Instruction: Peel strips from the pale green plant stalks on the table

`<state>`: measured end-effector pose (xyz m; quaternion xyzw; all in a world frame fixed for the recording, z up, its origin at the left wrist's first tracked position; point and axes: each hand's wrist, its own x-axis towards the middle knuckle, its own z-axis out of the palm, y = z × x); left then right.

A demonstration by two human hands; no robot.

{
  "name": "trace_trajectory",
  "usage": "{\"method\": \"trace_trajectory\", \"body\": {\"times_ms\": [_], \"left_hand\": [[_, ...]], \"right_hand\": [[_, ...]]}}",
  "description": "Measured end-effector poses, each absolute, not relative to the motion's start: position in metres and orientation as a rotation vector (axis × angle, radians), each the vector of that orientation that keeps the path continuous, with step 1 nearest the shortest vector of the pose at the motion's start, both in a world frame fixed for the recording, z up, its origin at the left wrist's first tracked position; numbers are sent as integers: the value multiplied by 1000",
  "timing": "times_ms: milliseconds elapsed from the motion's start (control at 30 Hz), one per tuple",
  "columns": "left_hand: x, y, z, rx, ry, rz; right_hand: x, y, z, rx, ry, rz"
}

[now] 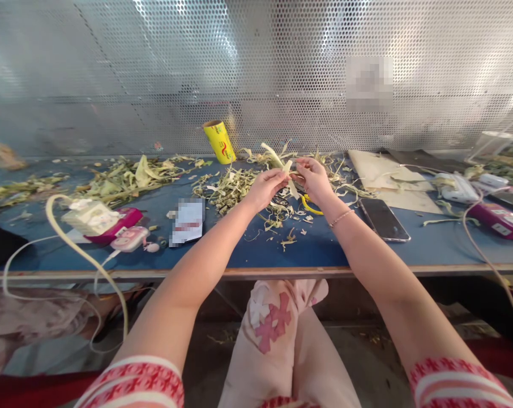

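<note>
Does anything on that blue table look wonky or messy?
Yes! The yellow tube behind the leafy pile looks tilted, its top leaning left instead of straight up. Loose plant bits also lie scattered toward the front of the table, like spilled crumbs.

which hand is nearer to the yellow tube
Left. The left hand is to the right of the yellow tube and closer to the person; the right hand is farther right, across the pale plant strip at both hands' fingertips.
</note>
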<state>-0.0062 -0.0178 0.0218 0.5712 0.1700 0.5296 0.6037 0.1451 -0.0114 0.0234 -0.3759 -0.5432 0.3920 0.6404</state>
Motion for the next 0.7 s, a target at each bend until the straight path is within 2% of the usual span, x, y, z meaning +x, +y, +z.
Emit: {"method": "trace_trajectory", "body": {"times_ms": [67, 200, 300, 433, 700], "left_hand": [[-7, -17, 22, 1285, 429, 1246], [-9, -16, 22, 1268, 463, 1229], [-11, -15, 23, 1261, 480, 1231], [-14, -15, 27, 1216, 496, 1229], [-15, -17, 30, 1145, 526, 1184]], "right_hand": [[147, -13, 24, -896, -1342, 710], [153, -22, 32, -930, -1667, 83], [155, -28, 35, -883, -1952, -167], [154, -28, 33, -892, -2074, -217], [145, -36, 31, -850, -2067, -64]]}}
